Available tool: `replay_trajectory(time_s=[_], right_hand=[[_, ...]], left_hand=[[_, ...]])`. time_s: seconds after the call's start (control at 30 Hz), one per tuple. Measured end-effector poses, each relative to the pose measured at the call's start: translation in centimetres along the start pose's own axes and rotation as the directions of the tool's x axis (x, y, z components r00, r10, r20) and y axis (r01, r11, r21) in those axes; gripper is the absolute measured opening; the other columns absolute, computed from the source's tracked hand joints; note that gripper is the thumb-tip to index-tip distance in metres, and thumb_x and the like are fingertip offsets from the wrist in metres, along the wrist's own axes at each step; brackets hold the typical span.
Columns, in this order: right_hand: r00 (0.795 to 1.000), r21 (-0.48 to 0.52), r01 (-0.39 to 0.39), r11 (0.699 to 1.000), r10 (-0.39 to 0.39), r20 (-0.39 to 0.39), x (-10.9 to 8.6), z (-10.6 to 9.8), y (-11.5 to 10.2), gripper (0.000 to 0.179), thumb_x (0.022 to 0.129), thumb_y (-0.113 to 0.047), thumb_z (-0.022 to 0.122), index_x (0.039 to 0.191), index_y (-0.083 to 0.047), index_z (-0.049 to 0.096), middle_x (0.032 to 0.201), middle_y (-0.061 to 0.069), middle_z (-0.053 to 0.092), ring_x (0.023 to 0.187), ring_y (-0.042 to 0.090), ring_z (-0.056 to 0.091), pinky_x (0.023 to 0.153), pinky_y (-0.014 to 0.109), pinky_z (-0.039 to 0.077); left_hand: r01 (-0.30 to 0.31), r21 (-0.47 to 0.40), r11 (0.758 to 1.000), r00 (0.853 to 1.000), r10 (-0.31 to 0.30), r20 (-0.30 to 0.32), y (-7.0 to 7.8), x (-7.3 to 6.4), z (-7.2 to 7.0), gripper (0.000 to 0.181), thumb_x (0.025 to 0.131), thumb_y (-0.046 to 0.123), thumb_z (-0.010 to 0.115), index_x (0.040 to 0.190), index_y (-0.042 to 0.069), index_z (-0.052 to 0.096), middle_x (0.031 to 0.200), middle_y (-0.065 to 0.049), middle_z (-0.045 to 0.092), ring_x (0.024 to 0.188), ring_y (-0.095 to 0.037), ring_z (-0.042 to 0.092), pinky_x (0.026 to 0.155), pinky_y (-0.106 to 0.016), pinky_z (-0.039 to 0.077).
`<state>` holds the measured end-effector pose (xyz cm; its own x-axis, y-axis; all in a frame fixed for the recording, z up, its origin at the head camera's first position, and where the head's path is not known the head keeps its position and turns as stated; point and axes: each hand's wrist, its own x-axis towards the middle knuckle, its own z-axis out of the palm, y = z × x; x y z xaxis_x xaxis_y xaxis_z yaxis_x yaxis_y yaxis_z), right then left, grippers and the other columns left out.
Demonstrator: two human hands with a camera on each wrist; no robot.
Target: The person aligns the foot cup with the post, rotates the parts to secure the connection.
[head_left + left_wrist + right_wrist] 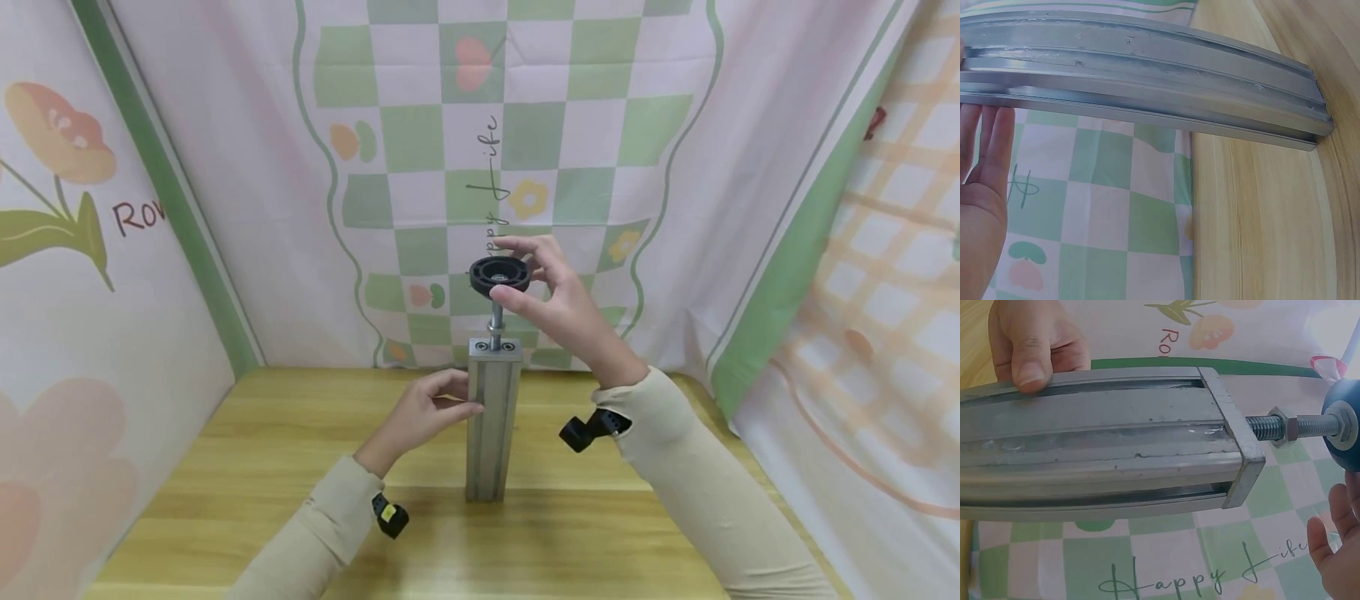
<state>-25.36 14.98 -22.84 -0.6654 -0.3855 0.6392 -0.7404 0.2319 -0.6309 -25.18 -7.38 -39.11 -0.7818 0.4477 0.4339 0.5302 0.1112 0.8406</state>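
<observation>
The metal post (pixel 491 429) stands upright on the worktop (pixel 300 417), its long axis vertical. The left hand (pixel 420 414) pinches its upper left edge between thumb and fingers. The right hand (pixel 566 308) grasps the rim of the black round foot (pixel 498 271), which sits on top, facing up. A threaded bolt (pixel 496 315) with a nut (pixel 1288 427) joins them. The post is silver-grey, grooved lengthwise and scuffed.

The head camera looks forward and down over the desk (pixel 300 442); the wrist cameras (pixel 576 434), much nearer, face the metal profile (pixel 1085 437) and share the checked curtain (pixel 1104 206) behind.
</observation>
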Motion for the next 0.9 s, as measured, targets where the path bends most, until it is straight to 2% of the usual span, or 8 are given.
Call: replay_trajectory(time_s=[0.07, 0.17, 0.23, 0.3, 0.4, 0.63, 0.77, 0.9], right_hand=[[1.0, -0.015, 0.008, 1.0, -0.008, -0.004, -0.02, -0.01, 0.06, 0.067, 0.089, -0.057, 0.069, 0.143, -0.021, 0.053, 0.134, 0.003, 0.043, 0.106, 0.018, 0.047, 0.102, 0.046, 0.039], [0.999, 0.0, 0.024, 1.0, -0.024, 0.032, -0.1, -0.06, 0.18, 0.061, 0.097, -0.05, 0.058, 0.147, -0.017, 0.048, 0.148, 0.0, 0.036, 0.128, 0.017, 0.04, 0.107, 0.051, 0.035], [0.997, 0.042, 0.018, 0.999, -0.021, 0.078, -0.12, -0.11, 0.19, 0.058, 0.101, -0.043, 0.047, 0.151, -0.014, 0.042, 0.157, -0.003, 0.03, 0.14, 0.017, 0.03, 0.113, 0.054, 0.028], [0.992, 0.114, -0.001, 0.994, -0.014, 0.126, -0.04, -0.12, 0.22, 0.058, 0.102, -0.035, 0.037, 0.155, -0.011, 0.036, 0.161, -0.001, 0.027, 0.146, 0.019, 0.025, 0.117, 0.057, 0.02], [0.985, 0.221, -0.032, 0.975, -0.006, 0.17, 0.1, -0.1, 0.22, 0.06, 0.102, -0.034, 0.031, 0.157, -0.009, 0.029, 0.163, 0.003, 0.024, 0.148, 0.021, 0.022, 0.12, 0.054, 0.012], [0.981, 0.354, -0.054, 0.934, -0.017, 0.194, 0.38, 0.17, 0.38, 0.072, 0.1, -0.044, 0.04, 0.156, -0.002, 0.027, 0.162, 0.009, 0.025, 0.147, 0.029, 0.024, 0.12, 0.054, 0.016], [0.98, 0.392, -0.049, 0.919, -0.031, 0.195, 0.42, 0.25, 0.47, 0.068, 0.098, -0.036, 0.04, 0.154, 0.002, 0.029, 0.159, 0.014, 0.03, 0.144, 0.029, 0.029, 0.117, 0.052, 0.02], [0.98, 0.388, -0.022, 0.921, -0.057, 0.191, 0.22, 0.15, 0.47, 0.06, 0.099, -0.024, 0.033, 0.153, 0.001, 0.032, 0.154, 0.016, 0.037, 0.138, 0.028, 0.039, 0.115, 0.046, 0.026]], left_hand=[[0.0, 0.0, 1.0, 1.0, 0.0, 0.0, -0.05, 0.02, 0.0, 0.03, 0.09, 0.012, 0.077, 0.118, 0.005, 0.068, 0.105, -0.007, 0.071, 0.096, -0.018, 0.068, 0.082, -0.032, 0.061], [0.004, -0.003, 1.0, 1.0, -0.004, -0.002, -0.09, 0.05, 0.03, 0.031, 0.09, 0.013, 0.077, 0.118, 0.005, 0.068, 0.104, -0.007, 0.071, 0.096, -0.018, 0.069, 0.082, -0.032, 0.061], [0.01, -0.002, 1.0, 1.0, -0.01, -0.004, -0.06, 0.03, 0.05, 0.031, 0.09, 0.013, 0.077, 0.118, 0.005, 0.068, 0.104, -0.006, 0.071, 0.096, -0.018, 0.069, 0.081, -0.032, 0.061], [0.015, -0.001, 1.0, 1.0, -0.015, -0.007, -0.04, 0.0, 0.05, 0.032, 0.09, 0.014, 0.078, 0.119, 0.005, 0.068, 0.104, -0.006, 0.071, 0.095, -0.018, 0.069, 0.081, -0.032, 0.061], [0.016, 0.004, 1.0, 1.0, -0.016, -0.009, -0.03, -0.05, 0.03, 0.032, 0.09, 0.014, 0.078, 0.119, 0.005, 0.067, 0.104, -0.006, 0.07, 0.096, -0.019, 0.069, 0.081, -0.031, 0.061], [0.021, 0.005, 1.0, 1.0, -0.021, -0.008, -0.12, -0.15, 0.01, 0.033, 0.09, 0.014, 0.078, 0.12, 0.005, 0.067, 0.104, -0.006, 0.07, 0.095, -0.018, 0.069, 0.081, -0.032, 0.061], [0.019, -0.002, 1.0, 1.0, -0.019, -0.01, -0.14, -0.13, 0.01, 0.032, 0.089, 0.013, 0.078, 0.119, 0.005, 0.067, 0.104, -0.006, 0.07, 0.095, -0.019, 0.069, 0.081, -0.032, 0.061], [0.02, -0.006, 1.0, 1.0, -0.02, -0.01, -0.24, -0.12, 0.01, 0.032, 0.09, 0.013, 0.078, 0.119, 0.005, 0.067, 0.104, -0.007, 0.07, 0.096, -0.019, 0.069, 0.081, -0.032, 0.061]])
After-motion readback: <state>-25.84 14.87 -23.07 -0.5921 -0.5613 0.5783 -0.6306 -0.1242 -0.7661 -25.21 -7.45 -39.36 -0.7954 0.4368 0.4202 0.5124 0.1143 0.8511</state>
